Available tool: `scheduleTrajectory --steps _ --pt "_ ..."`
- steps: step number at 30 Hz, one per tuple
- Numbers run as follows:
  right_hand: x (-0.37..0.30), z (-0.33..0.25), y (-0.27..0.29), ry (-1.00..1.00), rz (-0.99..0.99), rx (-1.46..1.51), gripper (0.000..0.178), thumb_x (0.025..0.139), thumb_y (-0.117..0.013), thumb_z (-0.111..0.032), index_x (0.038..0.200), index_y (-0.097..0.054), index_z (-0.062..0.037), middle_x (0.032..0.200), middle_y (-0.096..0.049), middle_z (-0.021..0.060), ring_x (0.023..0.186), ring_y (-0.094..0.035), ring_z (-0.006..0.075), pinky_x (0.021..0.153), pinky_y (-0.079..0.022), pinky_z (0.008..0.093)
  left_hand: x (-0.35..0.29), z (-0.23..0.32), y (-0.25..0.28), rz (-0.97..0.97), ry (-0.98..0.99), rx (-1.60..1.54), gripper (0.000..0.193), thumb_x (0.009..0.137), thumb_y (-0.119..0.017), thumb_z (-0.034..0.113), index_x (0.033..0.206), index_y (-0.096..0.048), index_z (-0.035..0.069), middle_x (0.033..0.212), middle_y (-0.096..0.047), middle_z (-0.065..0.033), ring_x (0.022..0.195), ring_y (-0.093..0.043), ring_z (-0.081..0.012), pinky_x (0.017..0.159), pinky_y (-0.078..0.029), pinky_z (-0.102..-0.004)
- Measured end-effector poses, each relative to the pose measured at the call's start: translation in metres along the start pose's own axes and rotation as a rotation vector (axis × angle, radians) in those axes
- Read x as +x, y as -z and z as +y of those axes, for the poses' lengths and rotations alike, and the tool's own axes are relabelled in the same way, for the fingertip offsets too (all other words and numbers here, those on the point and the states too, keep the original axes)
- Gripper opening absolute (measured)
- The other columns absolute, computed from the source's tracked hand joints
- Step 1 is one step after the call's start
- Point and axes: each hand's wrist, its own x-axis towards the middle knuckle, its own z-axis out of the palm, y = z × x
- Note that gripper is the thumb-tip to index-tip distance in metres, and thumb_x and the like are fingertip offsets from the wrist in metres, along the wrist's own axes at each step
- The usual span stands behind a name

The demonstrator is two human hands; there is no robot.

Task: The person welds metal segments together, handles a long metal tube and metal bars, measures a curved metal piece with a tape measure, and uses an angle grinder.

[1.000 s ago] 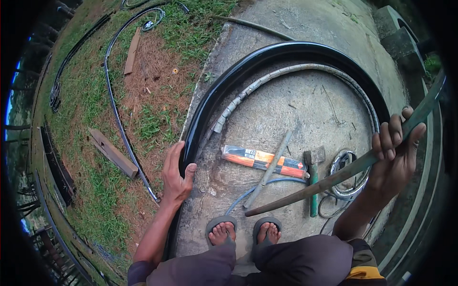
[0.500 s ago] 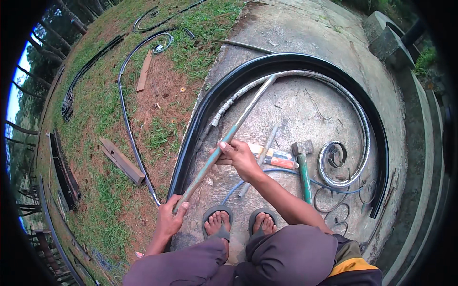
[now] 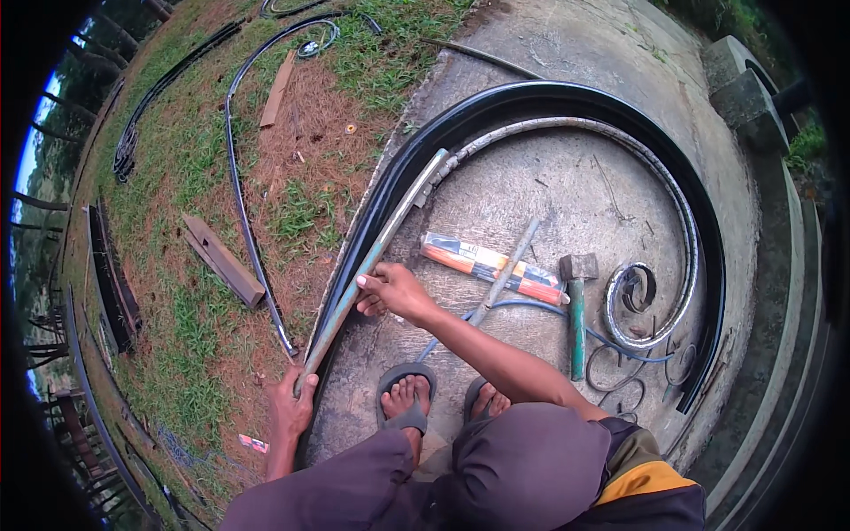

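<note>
My left hand (image 3: 290, 398) is wrapped round the lower end of a long pipe (image 3: 354, 279), partly green and partly bare metal. Farther up, my right hand (image 3: 394, 290) grips the same pipe between thumb and fingers. The pipe slants away from me along the left side of a wide, black curved strip (image 3: 549, 93). Its far end lies against the tip of a silvery metal bar (image 3: 567, 122), which bends round inside the black strip and curls into a small spiral at the right. Whether the pipe is fitted over the bar or only beside it, I cannot tell.
On the concrete lie a green-handled hammer (image 3: 577, 323), a white, blue and orange packet (image 3: 452, 250), a grey rod (image 3: 506, 273) across it, and a blue hose (image 3: 522, 303). Grass at left holds more curved bars (image 3: 237, 168) and brown wood-like pieces (image 3: 228, 265). A concrete kerb (image 3: 775, 265) runs along the right.
The pipe's far end has swung left, from inside the curve to the silvery bar's tip. Both hands have moved left with it, still holding on. The view has shifted slightly.
</note>
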Motion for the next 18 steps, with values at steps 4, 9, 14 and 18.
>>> scheduleTrajectory --steps 4,9,14,18 --pt "0.000 -0.004 -0.004 -0.009 -0.005 -0.025 0.035 0.102 -0.060 -0.026 0.109 -0.058 0.0088 0.088 -0.070 0.0160 0.073 -0.072 0.0200 0.062 -0.060 0.0313 0.003 -0.005 0.006 -0.005 -0.020 0.060 0.040 0.094 -0.064 0.044 0.098 -0.066 0.004 0.061 -0.057 -0.0184 0.057 -0.062 -0.0352 0.056 -0.044 -0.0448" --pt "0.000 -0.003 0.003 0.008 0.013 -0.073 0.036 0.101 -0.061 -0.026 0.107 -0.059 0.0092 0.085 -0.070 0.0155 0.070 -0.071 0.0197 0.059 -0.058 0.0318 0.011 -0.003 0.004 -0.026 -0.007 0.063 0.038 0.096 -0.061 0.043 0.095 -0.064 0.005 0.061 -0.057 -0.0201 0.060 -0.063 -0.0394 0.056 -0.044 -0.0474" --pt "-0.008 -0.016 0.017 0.075 0.096 -0.461 0.035 0.091 -0.073 -0.031 0.088 -0.065 0.0025 0.073 -0.072 0.0124 0.069 -0.072 0.0195 0.059 -0.054 0.0328 0.008 -0.011 0.001 -0.035 0.007 0.115 0.039 0.096 -0.059 0.044 0.096 -0.061 0.005 0.065 -0.059 -0.0232 0.063 -0.063 -0.0433 0.058 -0.044 -0.0502" --pt "-0.001 0.002 0.047 0.281 0.258 -0.629 0.033 0.085 -0.078 -0.026 0.097 -0.065 0.0010 0.081 -0.074 0.0179 0.077 -0.073 0.0298 0.070 -0.055 0.0398 0.003 -0.004 -0.003 -0.002 -0.005 0.118 0.039 0.098 -0.058 0.044 0.096 -0.059 0.005 0.067 -0.061 -0.0243 0.066 -0.064 -0.0449 0.059 -0.044 -0.0513"
